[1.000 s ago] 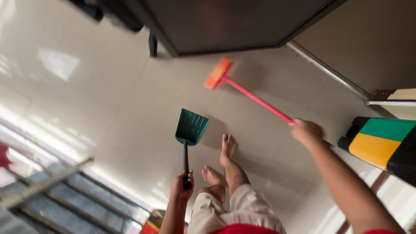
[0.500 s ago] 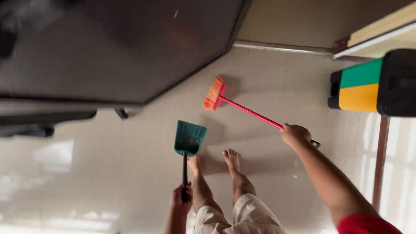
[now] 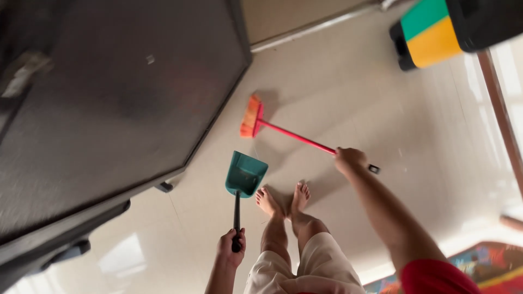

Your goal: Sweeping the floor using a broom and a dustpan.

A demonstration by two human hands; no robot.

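Observation:
My left hand (image 3: 230, 248) grips the black handle of a green dustpan (image 3: 245, 173), whose scoop hangs just above the pale tiled floor (image 3: 354, 92), left of my bare feet (image 3: 283, 199). My right hand (image 3: 348, 158) is closed around the red stick of a broom (image 3: 294, 136). Its orange bristle head (image 3: 250, 116) rests on the floor ahead of me, close to the edge of a dark table (image 3: 109, 103).
The large dark tabletop fills the left half of the view, with a leg (image 3: 163, 187) standing near the dustpan. A green, yellow and black box (image 3: 436, 30) sits at the top right. A colourful mat (image 3: 479, 267) lies at the bottom right, by a wooden frame (image 3: 501, 109).
The view has swung round: the table now fills the left and the coloured box has gone to the top right. The broom head has come nearer the table edge. Both hands keep their grip.

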